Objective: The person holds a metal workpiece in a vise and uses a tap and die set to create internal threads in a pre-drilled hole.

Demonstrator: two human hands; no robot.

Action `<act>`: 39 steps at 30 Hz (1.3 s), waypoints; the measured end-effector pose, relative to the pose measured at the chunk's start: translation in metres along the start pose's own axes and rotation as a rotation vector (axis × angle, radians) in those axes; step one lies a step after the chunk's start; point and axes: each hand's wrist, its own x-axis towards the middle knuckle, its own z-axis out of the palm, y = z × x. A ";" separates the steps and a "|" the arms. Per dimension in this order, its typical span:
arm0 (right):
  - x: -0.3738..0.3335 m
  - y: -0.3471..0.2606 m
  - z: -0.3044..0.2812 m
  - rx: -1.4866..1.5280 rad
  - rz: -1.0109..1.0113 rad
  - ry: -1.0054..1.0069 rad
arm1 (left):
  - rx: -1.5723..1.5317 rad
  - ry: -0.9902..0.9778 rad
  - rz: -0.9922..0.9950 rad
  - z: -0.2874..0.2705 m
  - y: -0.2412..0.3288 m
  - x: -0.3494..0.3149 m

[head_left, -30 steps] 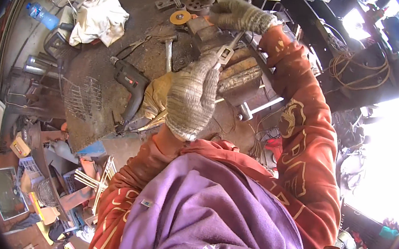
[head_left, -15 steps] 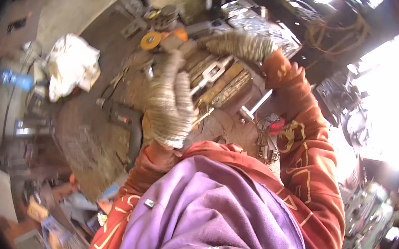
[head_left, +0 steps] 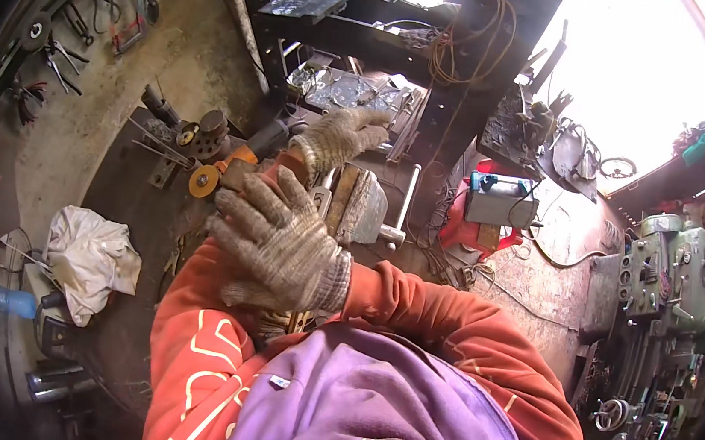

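Observation:
My forearms cross in front of me, both hands in grey striped knit gloves. My right hand (head_left: 286,243) lies over my left forearm, its fingers stretched and spread across the orange sleeve (head_left: 199,290). Beyond it my left hand (head_left: 339,140) reaches out to the right with its fingers extended and nothing seen in them. Just below that hand is a bench vise (head_left: 366,209) with a long bar handle (head_left: 408,196). Beside its jaw are a wooden strip (head_left: 341,202) and a bright metal piece (head_left: 320,199), partly hidden by my right hand.
An angle grinder with a yellow disc (head_left: 203,181) lies on the dark bench (head_left: 120,187), near a crumpled white cloth (head_left: 90,261). A blue bottle (head_left: 5,300) is at the far left. Right of the vise stands a grey box (head_left: 500,203); farther right, a green machine (head_left: 665,270).
My right hand has come down and left onto my left forearm. My left hand has moved up and away, passing beneath the right one. The view has shifted, showing more on the right.

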 end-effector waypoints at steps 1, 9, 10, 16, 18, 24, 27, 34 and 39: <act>0.001 0.002 -0.004 0.056 -0.047 0.053 | 0.069 0.172 -0.057 0.000 0.005 -0.009; 0.067 0.122 -0.047 0.033 0.083 0.076 | -0.252 0.781 0.086 0.038 0.041 -0.162; 0.075 0.140 -0.047 -0.117 0.080 0.051 | -0.176 0.815 -0.040 0.051 0.070 -0.163; 0.103 0.201 -0.003 0.156 0.362 -0.951 | 0.416 0.848 -0.111 0.095 0.107 -0.146; 0.077 0.223 0.028 0.401 0.338 -0.866 | 0.409 0.950 -0.094 0.100 0.096 -0.141; 0.058 0.202 -0.001 0.872 0.348 -0.549 | 0.125 1.185 -0.139 0.098 0.076 -0.147; 0.030 0.171 -0.049 0.895 0.397 -0.442 | 0.289 1.193 -0.223 0.060 0.050 -0.150; 0.009 0.030 -0.034 0.267 0.062 0.286 | 0.066 0.536 0.116 -0.010 -0.012 -0.014; 0.034 0.013 0.010 0.119 0.170 0.239 | -0.030 0.135 0.179 0.016 0.016 0.034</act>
